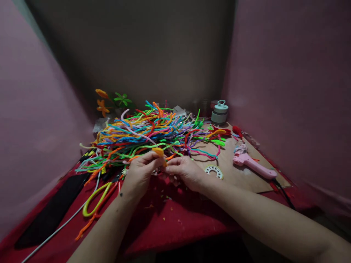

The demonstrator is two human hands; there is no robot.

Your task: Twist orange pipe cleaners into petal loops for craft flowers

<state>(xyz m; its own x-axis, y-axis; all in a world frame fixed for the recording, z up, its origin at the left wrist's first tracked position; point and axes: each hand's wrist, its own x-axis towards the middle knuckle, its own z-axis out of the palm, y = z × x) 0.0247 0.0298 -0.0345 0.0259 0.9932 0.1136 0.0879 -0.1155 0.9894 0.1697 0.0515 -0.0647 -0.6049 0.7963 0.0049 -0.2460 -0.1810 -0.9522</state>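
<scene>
My left hand [140, 171] pinches a yellow-orange fuzzy pipe cleaner piece [158, 151] between thumb and fingers, with its rounded end standing above the fingertips. Close beside it, my right hand [185, 171] has thumb and forefinger closed on the lower end of the same piece. Both hands are held over the near edge of a large heap of coloured pipe cleaners [137, 135]. The fingers hide part of the piece, so its full shape does not show.
A pink hot glue gun [255, 165] lies on a brown board [249, 184] at right, near a pale ring with holes [215, 171]. A mint-lidded jar [219, 113] stands behind. Left are fuzzy flowers [102, 107], a yellow loop [88, 212], a black strip [55, 212] and a white cable [63, 227].
</scene>
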